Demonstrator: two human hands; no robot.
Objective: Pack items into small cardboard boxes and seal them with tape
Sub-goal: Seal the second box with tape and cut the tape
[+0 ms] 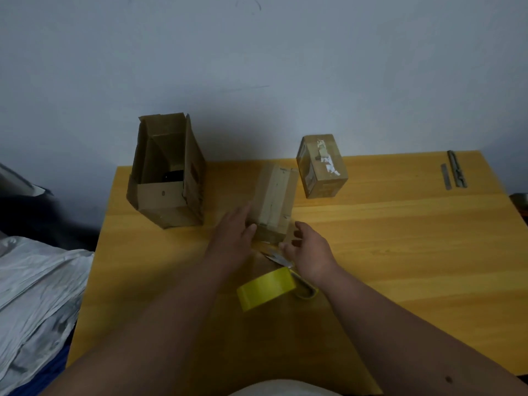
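The step in hand looks like sealing: a small brown cardboard box with a pale strip of tape along its top (273, 200) stands at the middle of the yellow wooden table (400, 252), and both hands are at its near end. The left hand (234, 238) lies with straight fingers flat against the box's side at about nine o'clock, touching it but gripping nothing. The right hand (307, 252) sits at about five o'clock from the box, fingers loosely curled toward its near corner. The frame is blurred there, so I cannot tell whether they pinch the tape's loose end or merely hover beside it.

A roll of yellow packing tape (265, 290) lies on the table at six o'clock from the box, just below the right wrist and apart from both hands. A thin metallic blade-like piece (278, 258) lies between the roll and the box, partly hidden by the right hand.

My judgement is that the top seam is already taped and the next move calls for pressing the tape end down over the near face, with the left hand steadying the box against sliding.

At one o'clock stands a second small taped cardboard box (321, 167), apparently finished. At ten o'clock a taller open cardboard carton (168, 178) holds something dark inside. Two slim metal strips (453, 172) lie far off at two o'clock.
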